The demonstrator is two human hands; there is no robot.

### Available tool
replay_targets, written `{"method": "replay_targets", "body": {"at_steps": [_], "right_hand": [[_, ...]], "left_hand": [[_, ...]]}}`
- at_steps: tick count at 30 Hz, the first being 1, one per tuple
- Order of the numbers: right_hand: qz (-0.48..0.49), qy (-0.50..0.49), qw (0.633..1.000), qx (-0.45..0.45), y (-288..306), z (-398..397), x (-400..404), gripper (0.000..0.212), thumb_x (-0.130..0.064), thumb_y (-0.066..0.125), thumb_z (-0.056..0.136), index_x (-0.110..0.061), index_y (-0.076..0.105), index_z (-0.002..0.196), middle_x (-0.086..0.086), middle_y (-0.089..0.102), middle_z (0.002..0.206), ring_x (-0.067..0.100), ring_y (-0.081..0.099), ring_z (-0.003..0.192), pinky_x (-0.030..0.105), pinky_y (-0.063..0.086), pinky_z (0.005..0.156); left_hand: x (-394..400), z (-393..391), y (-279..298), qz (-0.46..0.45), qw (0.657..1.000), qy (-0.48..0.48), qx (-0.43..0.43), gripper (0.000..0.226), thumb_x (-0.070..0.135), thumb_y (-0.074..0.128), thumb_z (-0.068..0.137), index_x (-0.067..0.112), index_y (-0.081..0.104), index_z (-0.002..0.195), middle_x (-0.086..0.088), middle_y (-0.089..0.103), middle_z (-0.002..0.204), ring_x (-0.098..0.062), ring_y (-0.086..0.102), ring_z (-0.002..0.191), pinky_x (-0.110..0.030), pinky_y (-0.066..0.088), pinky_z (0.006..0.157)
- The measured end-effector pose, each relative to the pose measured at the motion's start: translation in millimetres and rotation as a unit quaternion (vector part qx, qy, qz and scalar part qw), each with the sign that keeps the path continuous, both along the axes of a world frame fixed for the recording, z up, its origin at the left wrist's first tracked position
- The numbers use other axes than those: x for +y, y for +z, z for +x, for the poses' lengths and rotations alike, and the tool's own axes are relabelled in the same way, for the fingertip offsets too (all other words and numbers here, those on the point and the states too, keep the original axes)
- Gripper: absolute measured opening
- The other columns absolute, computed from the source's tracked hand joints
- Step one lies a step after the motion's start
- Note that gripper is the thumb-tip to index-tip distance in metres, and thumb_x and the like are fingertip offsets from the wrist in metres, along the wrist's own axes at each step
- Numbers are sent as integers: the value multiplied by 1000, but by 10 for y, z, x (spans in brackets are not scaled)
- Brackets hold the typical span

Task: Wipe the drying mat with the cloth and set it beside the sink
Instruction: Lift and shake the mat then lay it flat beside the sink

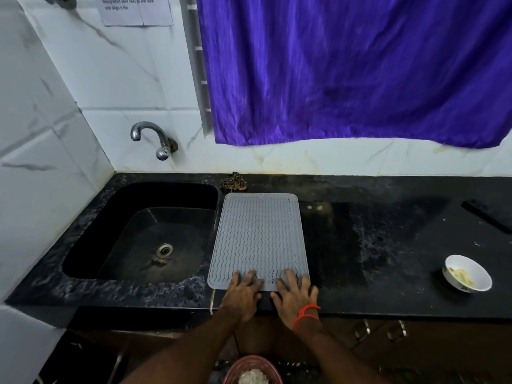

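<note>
**Mat Placement Beside the Sink: Flattening Stage**

The grey rectangular silicone drying mat (259, 239), ribbed with wavy lines, lies flat on the black speckled stone counter (388, 245). Its long left edge runs just beside the right rim of the black rectangular sink (91, 245); all positions below are given relative to that sink.

The left hand (243, 292) and the right hand (296, 295) both rest palm-down on the near edge of the mat, to the right of the sink. The fingers of each hand are spread wide and pressed flat; neither hand grips anything. This posture most likely serves to press the mat level and square it against the sink rim, which fits the final placement step of the task. A red thread band (306, 314) circles the right wrist.

A crumpled, dark patterned cloth (234, 182) sits at the back of the counter, just beyond the sink's far right corner and touching or nearly touching the mat's far edge. It is probably the wiping cloth, though it is too small in the view to confirm.

Containers:
- The sink holds no dishes; its metal drain (164, 250) is exposed, with some residue around it.
- A small white bowl (468, 274), far right of the sink and well apart from the mat, holds pale food scraps.
- A red bin (252, 368), below the counter edge, holds whitish waste.

A curved metal tap (152, 137) projects from the wall behind the sink.
</note>
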State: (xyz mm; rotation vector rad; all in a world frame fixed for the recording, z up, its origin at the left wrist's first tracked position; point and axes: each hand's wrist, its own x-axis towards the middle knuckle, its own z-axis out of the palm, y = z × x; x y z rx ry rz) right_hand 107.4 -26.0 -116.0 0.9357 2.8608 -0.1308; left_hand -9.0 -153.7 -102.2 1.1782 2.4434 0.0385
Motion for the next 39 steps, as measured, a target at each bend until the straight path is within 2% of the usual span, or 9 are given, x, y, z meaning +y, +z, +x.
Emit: {"method": "replay_targets", "body": {"at_steps": [9, 15, 17, 19, 22, 29, 32, 35, 39], "right_hand": [[-27, -14, 999, -12, 77, -55, -67, 49, -58, 33, 83, -34, 66, 110, 0, 53, 134, 37, 48, 115, 56, 42, 82], [-32, 21, 999, -8, -81, 73, 95, 62, -63, 27, 90, -27, 58, 130, -2, 53, 140, 37, 40, 125, 63, 44, 85], [-47, 22, 998, -25, -75, 91, 102, 70, -67, 25, 89, -23, 54, 135, -2, 49, 144, 36, 30, 134, 65, 29, 98], [-72, 28, 996, -54, -31, 113, 117, 82, -71, 14, 88, -18, 31, 148, 0, 22, 158, 31, 5, 144, 62, -4, 108], [-76, 53, 995, -36, -54, 147, 123, 99, -80, -8, 74, -18, -9, 151, -5, -23, 155, 25, -27, 142, 46, -39, 93], [-115, 48, 992, -5, -75, 60, 76, 108, -76, -16, 66, -9, -11, 150, 9, -22, 158, 27, -31, 138, 28, -40, 88], [-113, 32, 993, -13, -26, 34, 47, 84, -64, 13, 93, -7, -9, 150, 11, -22, 157, 33, -26, 142, 28, -40, 88], [-121, 33, 992, -10, 0, 38, 32, 79, -55, 23, 97, -7, -10, 150, 10, -24, 157, 33, -25, 142, 27, -41, 88], [-118, -16, 990, 71, 0, 82, 70, 74, -46, 28, 96, -8, -4, 151, 8, -18, 158, 27, -14, 147, 34, -24, 112]], "left_hand": [[-7, -42, -12, -12, 1000, -23, -4, 56, 34, 34, 107, 30, 13, 159, 0, -5, 167, -43, -10, 150, -50, 2, 124], [-18, 23, -31, 13, 1000, -17, 16, 66, 40, 32, 106, 26, -4, 159, -2, -14, 167, -39, -10, 151, -49, 5, 124], [4, 64, -87, 20, 999, -22, 26, 69, 47, 27, 105, 26, -12, 158, 1, -22, 164, -36, -15, 150, -51, 3, 124], [52, 92, -97, -6, 998, -51, 32, 67, 51, 21, 105, 26, -13, 157, 3, -24, 164, -37, -19, 149, -53, -2, 122], [120, 125, -72, -37, 997, -61, 24, 65, 51, 18, 105, 25, -10, 158, 2, -20, 165, -39, -20, 149, -54, -5, 121], [167, 144, -42, -19, 999, -35, -28, 62, 46, 21, 107, 23, -4, 159, 1, -15, 166, -40, -22, 148, -52, -6, 121], [187, 108, -34, -12, 998, -32, -50, 61, 46, 21, 107, 24, -3, 159, 2, -13, 166, -40, -23, 147, -53, -5, 122], [164, 80, -55, -15, 998, -36, -55, 62, 46, 21, 106, 26, -5, 159, 4, -13, 166, -40, -23, 147, -54, -5, 122], [161, 44, -72, -20, 997, -50, -47, 62, 44, 23, 107, 26, -7, 158, 4, -14, 166, -40, -22, 148, -53, -5, 121]]}}
